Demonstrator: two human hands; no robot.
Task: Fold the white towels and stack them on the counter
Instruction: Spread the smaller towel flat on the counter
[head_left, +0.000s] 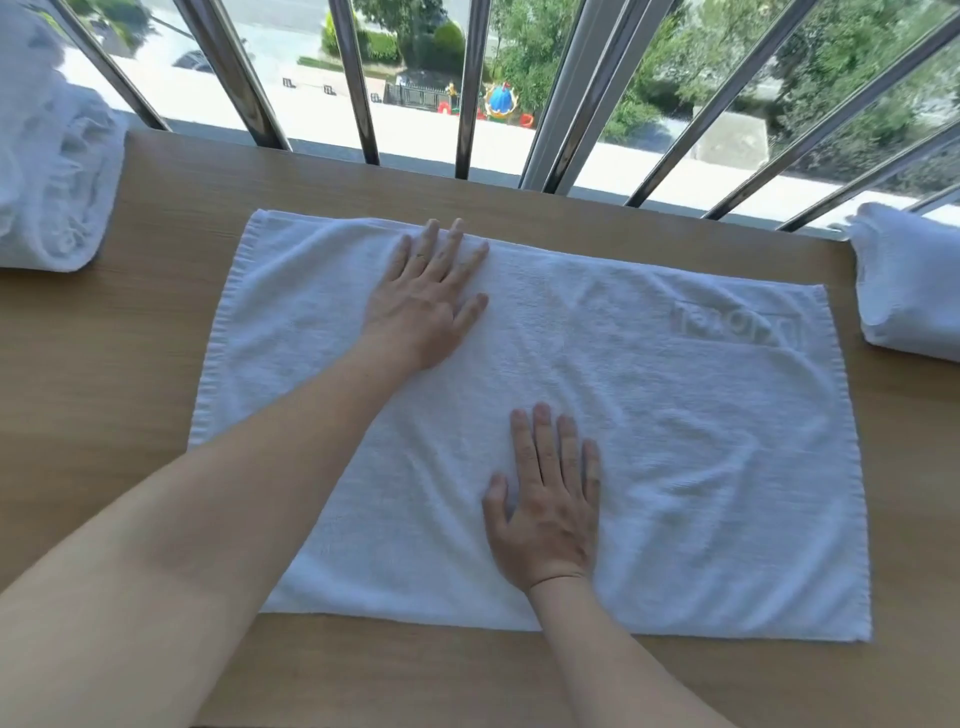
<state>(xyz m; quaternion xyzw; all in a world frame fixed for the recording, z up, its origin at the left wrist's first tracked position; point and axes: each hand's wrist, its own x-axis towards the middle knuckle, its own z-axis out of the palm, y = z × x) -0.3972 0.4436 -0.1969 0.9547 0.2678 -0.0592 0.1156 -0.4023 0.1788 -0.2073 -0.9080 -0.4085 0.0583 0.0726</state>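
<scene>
At your ten o'clock, a loosely heaped pile of white towels (52, 171) sits at the left edge of the bench (130, 338), its soft terry folds rounded and rumpled. The bench is smooth, pale wood-grain laminate that runs the full width of the view. In the middle lies the white towel (675, 441) you are working on, spread flat as a broad rectangle with a ribbed hem down its left side and shallow creases across its right half. Your left hand (426, 301) rests palm down near the towel's far edge at about eleven o'clock, fingers straight and slightly spread, with a thin ring (421, 255) on one finger. Your right hand (550, 509) lies flat on the towel toward its near edge at about six o'clock, fingers straight and close together, thumb held out to the side; neither hand grips the cloth. A woven block of lettering (737, 330) shows faintly in the pile at two o'clock, too blurred to read. At three o'clock, a folded white towel (914, 291) sits at the bench's right edge, apart from the spread one. Beyond the bench, at twelve o'clock, polished metal bars (358, 78) cross a window that looks out on trees and a sunlit street.
</scene>
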